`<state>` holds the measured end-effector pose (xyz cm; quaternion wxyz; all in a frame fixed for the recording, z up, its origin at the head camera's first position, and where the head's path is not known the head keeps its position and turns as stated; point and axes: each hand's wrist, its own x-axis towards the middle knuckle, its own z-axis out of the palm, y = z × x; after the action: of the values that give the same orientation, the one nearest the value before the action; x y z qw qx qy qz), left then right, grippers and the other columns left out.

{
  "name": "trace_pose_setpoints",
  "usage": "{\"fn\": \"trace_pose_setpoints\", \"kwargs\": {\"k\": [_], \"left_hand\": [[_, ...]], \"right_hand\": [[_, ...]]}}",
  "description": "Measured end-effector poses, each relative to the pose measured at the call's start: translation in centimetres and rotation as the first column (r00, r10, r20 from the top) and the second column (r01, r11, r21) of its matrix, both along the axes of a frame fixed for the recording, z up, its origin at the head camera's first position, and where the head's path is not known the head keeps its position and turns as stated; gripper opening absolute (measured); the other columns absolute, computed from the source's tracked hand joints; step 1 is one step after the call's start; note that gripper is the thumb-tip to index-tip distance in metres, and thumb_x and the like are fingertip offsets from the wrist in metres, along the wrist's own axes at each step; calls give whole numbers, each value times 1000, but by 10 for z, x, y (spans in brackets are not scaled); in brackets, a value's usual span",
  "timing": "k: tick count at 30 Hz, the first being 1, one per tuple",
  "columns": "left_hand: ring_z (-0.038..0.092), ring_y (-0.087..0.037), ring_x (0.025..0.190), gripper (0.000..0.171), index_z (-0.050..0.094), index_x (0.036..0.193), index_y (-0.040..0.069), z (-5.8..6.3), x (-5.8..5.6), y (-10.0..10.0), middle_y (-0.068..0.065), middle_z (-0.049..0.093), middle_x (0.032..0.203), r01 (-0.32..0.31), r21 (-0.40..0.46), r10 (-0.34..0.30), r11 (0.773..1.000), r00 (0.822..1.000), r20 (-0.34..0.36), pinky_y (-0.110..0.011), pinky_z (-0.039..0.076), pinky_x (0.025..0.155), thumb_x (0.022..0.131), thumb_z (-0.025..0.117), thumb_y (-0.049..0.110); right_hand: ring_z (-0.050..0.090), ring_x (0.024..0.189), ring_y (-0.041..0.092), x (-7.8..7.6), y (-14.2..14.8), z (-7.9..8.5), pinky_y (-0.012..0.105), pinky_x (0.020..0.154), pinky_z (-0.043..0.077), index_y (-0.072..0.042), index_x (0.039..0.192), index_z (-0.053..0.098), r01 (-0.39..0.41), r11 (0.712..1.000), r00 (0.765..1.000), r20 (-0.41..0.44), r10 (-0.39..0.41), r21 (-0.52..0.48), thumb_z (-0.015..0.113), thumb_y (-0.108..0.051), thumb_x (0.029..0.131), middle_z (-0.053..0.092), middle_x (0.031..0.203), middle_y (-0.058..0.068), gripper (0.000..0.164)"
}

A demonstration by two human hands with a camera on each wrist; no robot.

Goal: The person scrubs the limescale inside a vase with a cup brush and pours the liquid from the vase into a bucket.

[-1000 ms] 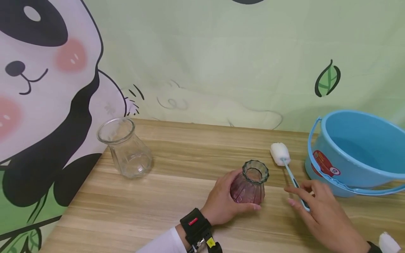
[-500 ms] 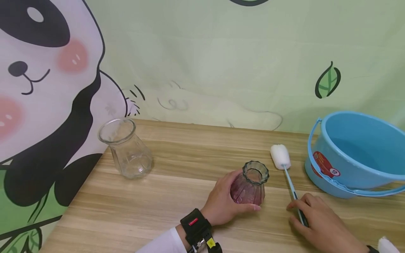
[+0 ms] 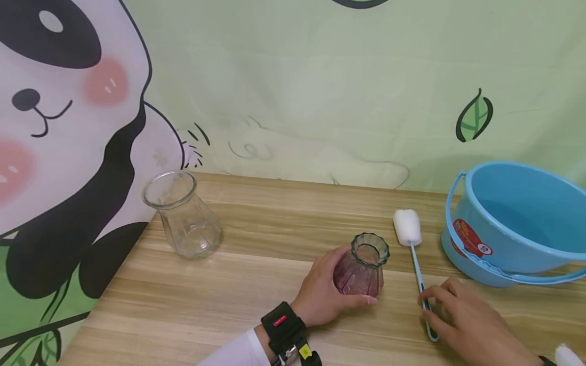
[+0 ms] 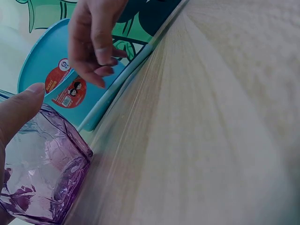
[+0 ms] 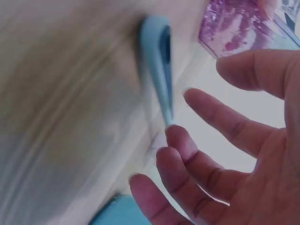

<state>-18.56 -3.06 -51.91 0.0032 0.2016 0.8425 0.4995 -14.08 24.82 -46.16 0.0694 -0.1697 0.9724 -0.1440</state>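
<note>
My left hand (image 3: 322, 300) is wrapped around a small ribbed glass vase (image 3: 361, 278), purple below with a greyish scalloped rim, which stands upright on the table. To its right lies a sponge bottle brush (image 3: 407, 227), white head toward the wall, pale blue handle toward me. Over the handle end hovers my right hand (image 3: 476, 323), fingers loosely bent. The right wrist view shows these fingers spread apart, with the brush handle (image 5: 157, 56) resting on the table beyond them. In the left wrist view, my thumb lies along the purple vase (image 4: 47, 159).
A larger clear glass vase (image 3: 189, 223) stands at the left of the wooden table (image 3: 256, 284). At the right is a blue bucket (image 3: 513, 254) with its handle hanging down. A white object (image 3: 566, 356) shows at the bottom right corner. Behind hangs a panda-print cloth (image 3: 293, 91).
My right hand has drawn the brush slightly toward me, its handle turning more upright in view, and has let go of it. My left hand and the purple vase have stayed put.
</note>
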Motion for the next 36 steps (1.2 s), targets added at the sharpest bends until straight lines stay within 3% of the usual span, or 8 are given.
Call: {"fn": "trace_pose_setpoints", "kwargs": {"k": [7, 16, 26, 33, 36], "left_hand": [[42, -8, 114, 90, 35, 140, 45, 0, 0, 0, 17, 49, 131, -1, 1, 1, 1000, 1000, -2, -43, 45, 91, 64, 75, 70], [42, -8, 115, 90, 35, 140, 44, 1, 1, 0, 17, 48, 132, 1, -2, -1, 1000, 1000, 3, -44, 44, 92, 64, 75, 70], [40, -8, 117, 92, 34, 142, 44, 1, -1, -3, 18, 45, 135, 10, -8, -10, 1000, 1000, -14, -46, 42, 95, 64, 77, 68], [39, -8, 115, 90, 35, 141, 41, 0, -1, -5, 16, 47, 134, 9, -29, -10, 1000, 999, -41, -41, 43, 94, 66, 80, 62], [40, -8, 114, 87, 36, 141, 40, -1, -1, -5, 15, 47, 134, 13, -36, -15, 999, 999, -50, -39, 43, 94, 69, 80, 58]], "right_hand": [[48, 99, 19, 0, -7, 13, 49, 79, 49, -19, 113, 64, 1, 995, 995, -101, -11, -97, 70, -34, 88, 58, 112, 2, 30], [48, 112, 24, -5, -35, 20, 56, 84, 47, -11, 130, 51, -27, 970, 987, -160, -13, -243, 65, -43, 91, 55, 121, 8, 52], [42, 122, 28, -26, -58, 15, 62, 90, 44, -20, 142, 37, -27, 923, 1000, -16, 22, -384, 65, -59, 84, 47, 137, 11, 76], [42, 123, 16, -43, -77, 4, 57, 98, 40, -31, 140, 37, -108, 836, 986, 51, 161, -538, 74, -52, 79, 49, 136, -4, 74], [44, 120, 12, -45, -80, -1, 54, 99, 39, -34, 138, 39, -106, 814, 977, 90, 191, -571, 75, -51, 79, 51, 133, -6, 71]]}}
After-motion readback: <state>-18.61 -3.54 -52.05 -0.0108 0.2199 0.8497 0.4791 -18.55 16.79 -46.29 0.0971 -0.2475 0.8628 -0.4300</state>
